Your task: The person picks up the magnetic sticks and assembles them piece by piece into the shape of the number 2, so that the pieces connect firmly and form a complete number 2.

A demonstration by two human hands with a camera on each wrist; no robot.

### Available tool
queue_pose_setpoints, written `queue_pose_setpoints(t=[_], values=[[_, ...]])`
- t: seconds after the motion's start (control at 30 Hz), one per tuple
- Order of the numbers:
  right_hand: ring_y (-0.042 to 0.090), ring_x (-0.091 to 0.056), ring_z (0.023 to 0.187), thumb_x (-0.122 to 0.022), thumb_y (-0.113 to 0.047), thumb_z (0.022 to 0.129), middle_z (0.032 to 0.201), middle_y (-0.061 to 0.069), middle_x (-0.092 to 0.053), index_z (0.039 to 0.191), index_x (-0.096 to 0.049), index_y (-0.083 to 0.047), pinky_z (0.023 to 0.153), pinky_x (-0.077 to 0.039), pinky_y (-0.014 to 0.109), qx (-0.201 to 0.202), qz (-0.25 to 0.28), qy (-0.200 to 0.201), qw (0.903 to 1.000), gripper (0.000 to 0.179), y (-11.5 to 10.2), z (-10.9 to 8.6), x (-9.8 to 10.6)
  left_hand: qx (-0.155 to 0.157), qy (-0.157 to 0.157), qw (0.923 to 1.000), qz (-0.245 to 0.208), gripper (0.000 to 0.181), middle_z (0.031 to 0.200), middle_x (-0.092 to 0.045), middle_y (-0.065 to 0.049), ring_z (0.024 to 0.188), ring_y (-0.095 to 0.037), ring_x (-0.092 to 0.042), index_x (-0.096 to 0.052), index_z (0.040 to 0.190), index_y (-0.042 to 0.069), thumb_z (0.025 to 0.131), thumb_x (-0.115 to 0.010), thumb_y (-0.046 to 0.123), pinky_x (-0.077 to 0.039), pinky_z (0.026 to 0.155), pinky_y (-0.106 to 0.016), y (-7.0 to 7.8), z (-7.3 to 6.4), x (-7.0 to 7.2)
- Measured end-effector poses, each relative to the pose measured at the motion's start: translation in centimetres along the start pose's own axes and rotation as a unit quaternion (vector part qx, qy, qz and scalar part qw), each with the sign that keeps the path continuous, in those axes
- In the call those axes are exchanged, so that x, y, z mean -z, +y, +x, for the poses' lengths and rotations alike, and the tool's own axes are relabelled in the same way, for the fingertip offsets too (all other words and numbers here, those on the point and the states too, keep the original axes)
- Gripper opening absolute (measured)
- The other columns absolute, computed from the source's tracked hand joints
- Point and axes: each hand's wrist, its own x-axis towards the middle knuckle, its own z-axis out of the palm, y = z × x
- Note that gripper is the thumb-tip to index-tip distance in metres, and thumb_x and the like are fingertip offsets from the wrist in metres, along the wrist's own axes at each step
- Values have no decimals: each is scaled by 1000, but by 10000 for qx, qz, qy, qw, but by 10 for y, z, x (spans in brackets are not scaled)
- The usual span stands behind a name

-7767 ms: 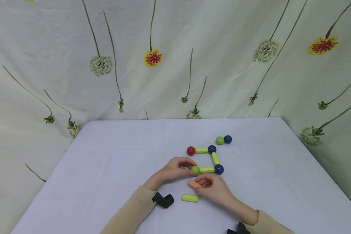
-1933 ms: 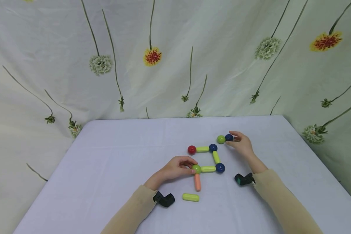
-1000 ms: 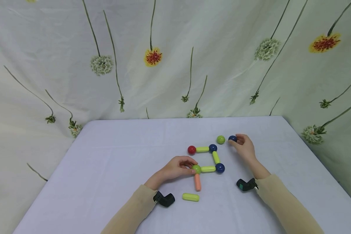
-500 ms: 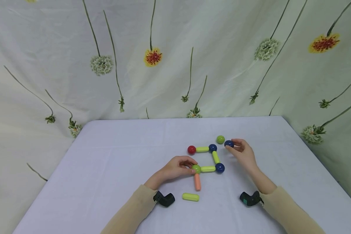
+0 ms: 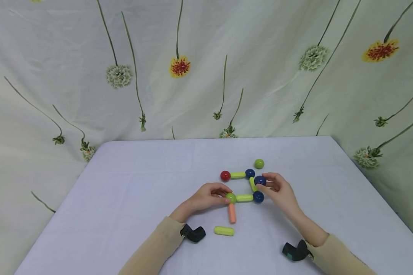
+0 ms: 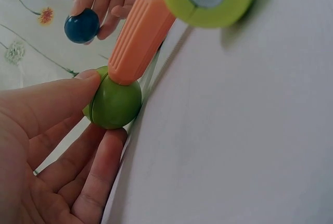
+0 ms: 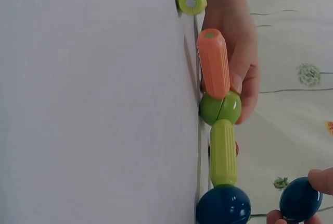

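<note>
My left hand (image 5: 209, 197) pinches a green ball (image 6: 117, 101) at the near left corner of a joined chain of balls and rods. From that ball an orange rod (image 5: 232, 214) points toward me, and a yellow-green rod (image 5: 244, 198) runs right to a blue ball (image 5: 258, 197). Another yellow-green rod (image 5: 252, 184) leads back to a far blue ball (image 5: 249, 173), then one more rod (image 5: 238, 175) to a red ball (image 5: 225, 175). My right hand (image 5: 280, 193) holds a separate blue ball (image 7: 301, 199) between thumb and fingers, above the chain's right side.
A loose yellow-green rod (image 5: 224, 231) lies nearer me than the orange rod. Behind the chain sits a single green ball (image 5: 259, 164). The white-covered table (image 5: 141, 164) ends at a flower-printed cloth (image 5: 261, 76).
Earlier the right hand set the orange rod against the green ball. It then pulled a blue ball off the far green one and brought it nearer. The left hand stays put.
</note>
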Motion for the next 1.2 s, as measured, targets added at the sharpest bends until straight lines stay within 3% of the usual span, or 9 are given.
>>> queue_pose_setpoints(t=[0.23, 0.6, 1.2], values=[[25, -59, 99, -72, -12, 83, 113, 14, -62, 120, -53, 0, 76, -48, 20, 197, 325, -291, 9989, 43, -5, -20, -14, -6, 7, 10000, 60, 28, 108, -64, -6, 96, -18, -58, -65, 113, 2, 85, -68, 8, -48, 82, -22, -1, 0, 0], [23, -59, 98, -74, -14, 81, 108, 11, -62, 116, -56, 0, 77, -50, 23, 23, 645, -1185, 9909, 42, 1, -44, -30, -30, 27, 9998, 178, 29, 108, -64, -8, 95, -17, -58, -64, 113, 0, 87, -67, 9, -48, 80, -22, 1, 0, 0], [16, -61, 90, -77, -10, 77, 105, 13, -61, 107, -55, 2, 74, -50, 24, 137, 1048, -1695, 9799, 39, 15, -54, -35, -67, 64, 9997, 212, 28, 108, -65, -10, 96, -20, -58, -64, 113, 0, 87, -67, 8, -47, 83, -26, 5, -2, 0]])
